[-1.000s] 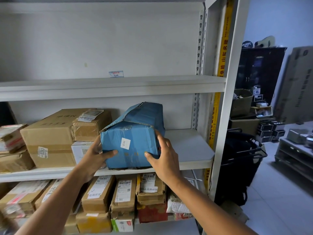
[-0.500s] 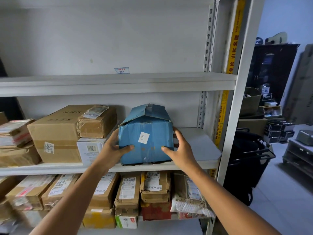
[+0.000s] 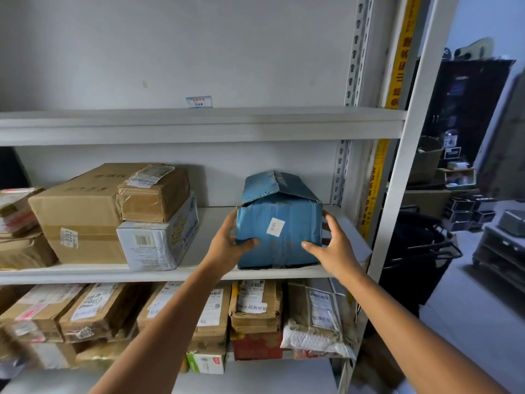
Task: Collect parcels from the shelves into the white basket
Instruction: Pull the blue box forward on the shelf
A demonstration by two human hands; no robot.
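Observation:
A blue cardboard parcel (image 3: 279, 223) with a small white label stands on the middle shelf (image 3: 199, 273), near its right end. My left hand (image 3: 228, 245) grips its left side, thumb across the front. On the other side, my right hand (image 3: 333, 247) clasps the right edge, thumb on the front. The parcel's base rests on the shelf board. The white basket is not in view.
Brown and white parcels (image 3: 113, 214) are stacked at the left of the middle shelf. Several more parcels (image 3: 255, 308) fill the shelf below. The shelf upright (image 3: 397, 194) stands just right of my hands. A black trolley (image 3: 420, 251) and clutter lie beyond it.
The blue parcel has swung from an angled pose to square-on and sits further right on the shelf. Both hands stayed clasped on its sides.

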